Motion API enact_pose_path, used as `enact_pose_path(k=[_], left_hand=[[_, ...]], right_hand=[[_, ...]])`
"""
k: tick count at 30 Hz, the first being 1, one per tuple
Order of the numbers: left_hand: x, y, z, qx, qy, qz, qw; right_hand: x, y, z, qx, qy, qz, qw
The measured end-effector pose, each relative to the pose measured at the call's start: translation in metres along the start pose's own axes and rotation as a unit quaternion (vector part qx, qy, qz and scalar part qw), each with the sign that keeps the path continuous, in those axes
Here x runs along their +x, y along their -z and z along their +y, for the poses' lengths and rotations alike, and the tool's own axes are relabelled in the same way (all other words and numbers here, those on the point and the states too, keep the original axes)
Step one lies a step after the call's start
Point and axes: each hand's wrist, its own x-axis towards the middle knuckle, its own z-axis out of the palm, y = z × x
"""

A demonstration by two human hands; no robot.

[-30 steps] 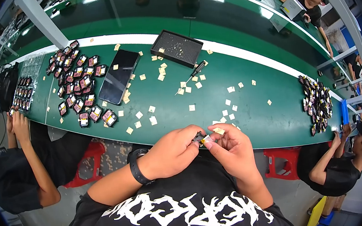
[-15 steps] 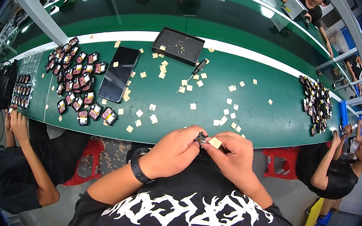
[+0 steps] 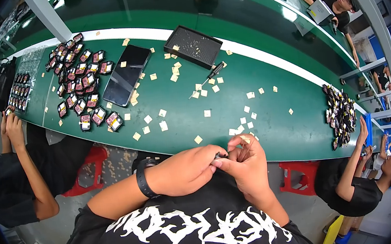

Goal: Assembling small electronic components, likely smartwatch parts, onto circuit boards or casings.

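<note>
At the near table edge my left hand (image 3: 193,168) is closed around a small black device (image 3: 219,156), mostly hidden by the fingers. My right hand (image 3: 248,164) meets it from the other side, its thumb pressed against the device and its other fingers curled. A cream-coloured bit (image 3: 245,140) shows by the raised right index finger; whether it is held there is unclear. Beyond the hands, small cream squares (image 3: 198,140) are scattered over the green table (image 3: 284,136).
A pile of black devices with pale labels (image 3: 87,81) lies left, beside a large dark phone (image 3: 127,75). Behind are a black tray (image 3: 192,46) and a screwdriver (image 3: 207,79). Another heap of black parts (image 3: 339,115) lies right. People sit at both sides, near red stools (image 3: 300,177).
My right hand has turned, its index finger now raised and its thumb at the device. The cream square in its fingers no longer shows plainly. Another square lies on the table before my left hand.
</note>
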Motion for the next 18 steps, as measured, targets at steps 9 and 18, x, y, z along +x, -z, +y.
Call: enact_pose_path(k=[9,18], left_hand=[[-0.002,-0.005,0.001,-0.024,0.011,-0.033,0.999],[0.003,-0.025,0.009,-0.263,0.114,0.082,0.954]], right_hand=[[0.001,0.007,-0.013,0.120,-0.173,-0.110,0.971],[-0.003,0.019,-0.002,0.148,-0.180,-0.075,0.970]])
